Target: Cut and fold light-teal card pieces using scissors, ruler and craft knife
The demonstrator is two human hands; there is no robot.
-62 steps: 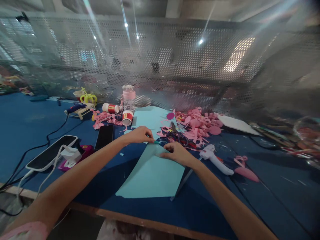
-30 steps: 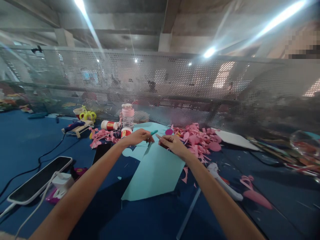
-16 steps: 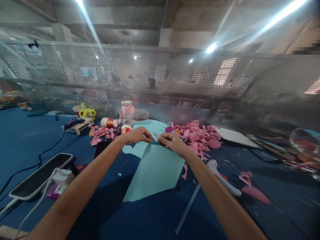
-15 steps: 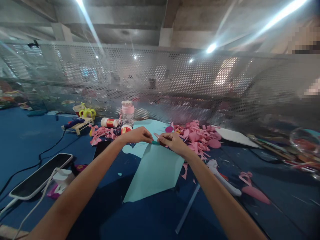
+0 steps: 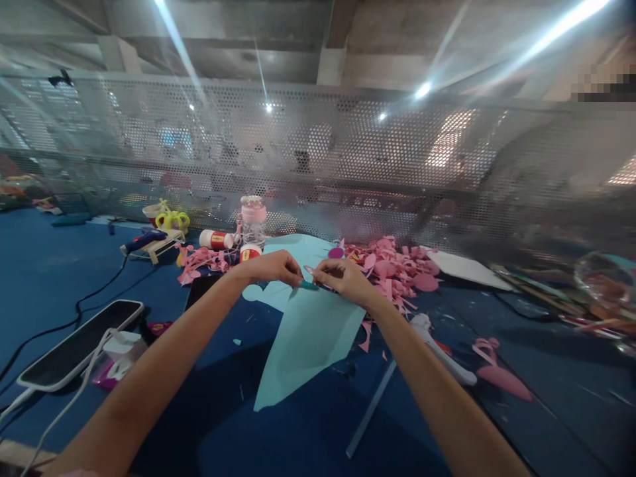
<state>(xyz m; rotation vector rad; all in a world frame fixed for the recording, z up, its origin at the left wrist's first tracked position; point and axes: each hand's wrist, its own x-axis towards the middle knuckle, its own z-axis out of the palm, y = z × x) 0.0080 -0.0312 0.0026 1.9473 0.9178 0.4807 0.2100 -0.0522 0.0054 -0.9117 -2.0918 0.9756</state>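
A light blue sheet [image 5: 311, 341], thin and paper-like, hangs at a slant above the blue table, its lower left corner pointing down. My left hand [image 5: 279, 266] is closed in a pinch on its top edge, where a darker teal strip [image 5: 309, 285] shows, apparently a turned-over edge. Close by on the right, my right hand [image 5: 344, 279] has thumb and forefinger together at the same edge; the exact contact is partly hidden. Behind my hands lies another light blue sheet [image 5: 299, 246] with a purple disc [image 5: 336, 253] at its right.
Pink scraps [image 5: 390, 268] are heaped at the back right. A pink-lidded jar [image 5: 253, 222] and a white bottle [image 5: 217, 239] stand and lie behind. Left are a phone [image 5: 82, 348] with cables and a glue gun [image 5: 144, 241] on a small wooden stand. A clear stick [image 5: 371, 409] lies in front.
The sheet has turned and bowed slightly, its lower left corner shifting right and down. The teal strip shows more as my right fingers have shifted slightly.
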